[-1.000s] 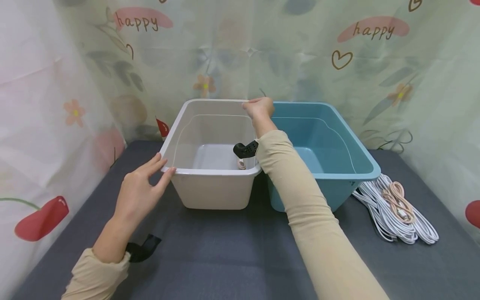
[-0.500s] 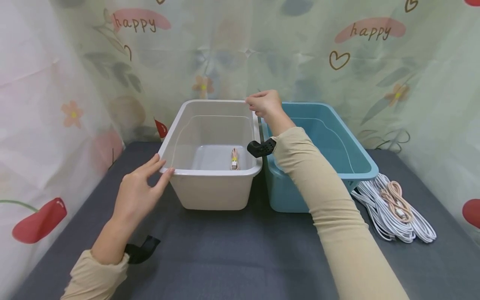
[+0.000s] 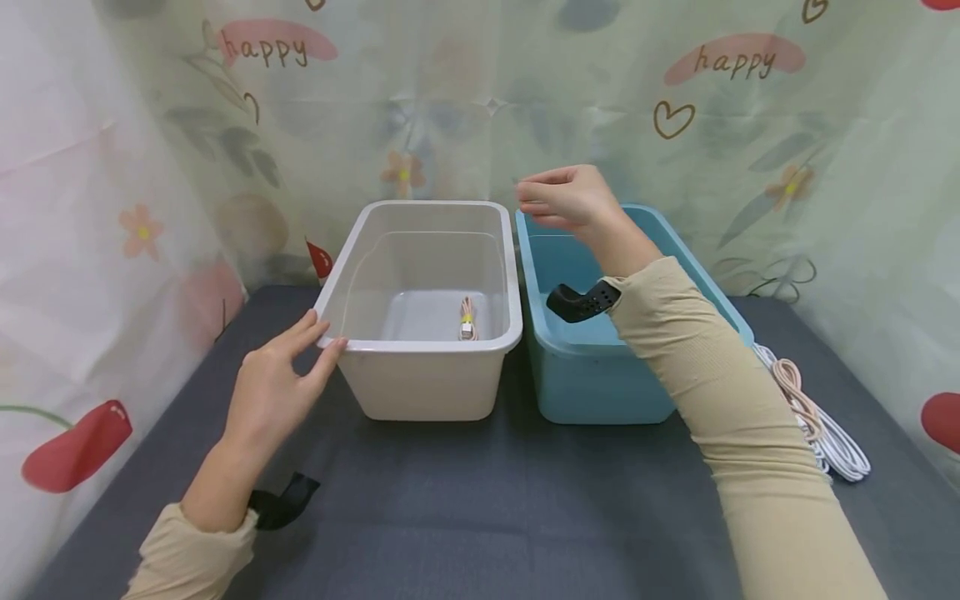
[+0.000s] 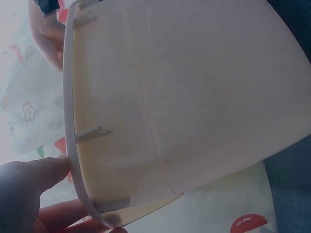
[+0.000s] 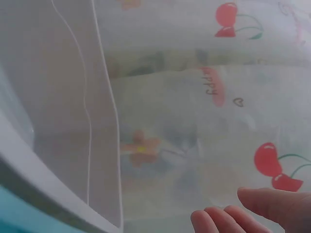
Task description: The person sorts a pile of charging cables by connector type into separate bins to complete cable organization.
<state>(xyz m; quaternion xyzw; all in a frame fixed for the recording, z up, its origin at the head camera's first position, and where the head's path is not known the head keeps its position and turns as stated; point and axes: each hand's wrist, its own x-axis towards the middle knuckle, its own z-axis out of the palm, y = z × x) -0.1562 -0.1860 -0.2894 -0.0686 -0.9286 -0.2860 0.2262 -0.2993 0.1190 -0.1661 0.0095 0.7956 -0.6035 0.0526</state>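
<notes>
My left hand (image 3: 276,392) holds the near left corner of the beige plastic bin (image 3: 423,387), thumb on the front rim and fingers on the left rim. In the left wrist view, the thumb and fingers straddle that corner of the beige bin (image 4: 204,107). A coiled pale pink charging cable (image 3: 467,321) with a yellow tie lies in the bin. My right hand (image 3: 570,200) hovers over the far left part of the blue bin (image 3: 600,387), fingers loosely bent. Thumb and fingertips stand apart with nothing between them in the right wrist view.
The two bins stand side by side on a dark cloth-covered table (image 3: 450,517). Coiled white cables (image 3: 843,450) with a pale pink cable (image 3: 797,392) on them lie right of the blue bin, partly behind the right sleeve. A patterned curtain (image 3: 465,100) closes off the back and sides.
My right hand has left the beige bin's far right corner and moved right and up, over the blue bin. The cable in the beige bin has come fully into sight. My left hand stays put.
</notes>
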